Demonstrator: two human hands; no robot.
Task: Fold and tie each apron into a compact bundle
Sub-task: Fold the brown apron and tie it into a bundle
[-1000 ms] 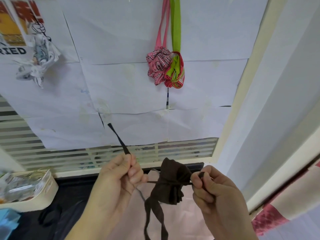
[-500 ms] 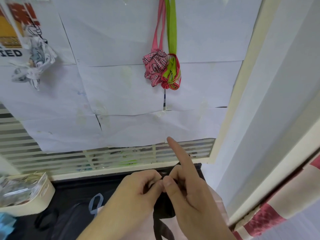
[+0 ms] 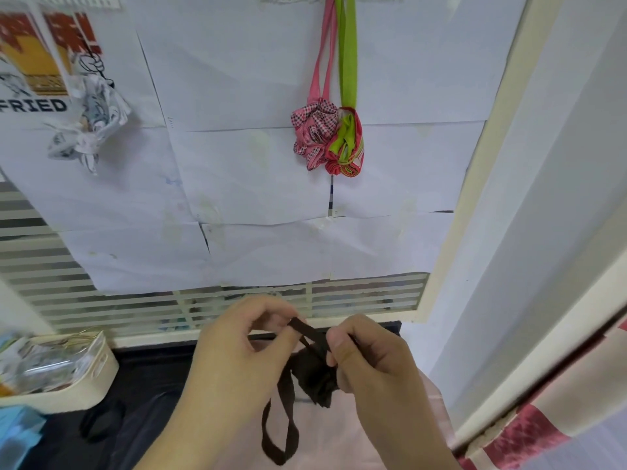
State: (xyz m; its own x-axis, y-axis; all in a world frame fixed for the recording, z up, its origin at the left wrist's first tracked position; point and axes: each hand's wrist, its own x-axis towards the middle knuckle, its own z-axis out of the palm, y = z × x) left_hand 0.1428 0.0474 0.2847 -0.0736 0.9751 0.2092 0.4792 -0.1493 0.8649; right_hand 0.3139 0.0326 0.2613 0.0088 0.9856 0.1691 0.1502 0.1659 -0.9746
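Apron [image 3: 314, 374] over black counter [image 3: 152, 371], papered wall [image 3: 254, 184].

The left hand [image 3: 237, 347] and the right hand [image 3: 369, 361] each pinch a dark brown fabric strap [image 3: 305, 332] above a bunched dark brown cloth apron bundle [image 3: 314, 376]. A strap loop [image 3: 276, 432] hangs below. On the paper-covered wall [image 3: 244, 178] hang a pink checked fabric bundle [image 3: 314, 137] and a green-and-red fabric bundle [image 3: 347, 147].

A dark table [image 3: 152, 378] carries a cream basket [image 3: 91, 385] and pale pink cloth [image 3: 325, 435].
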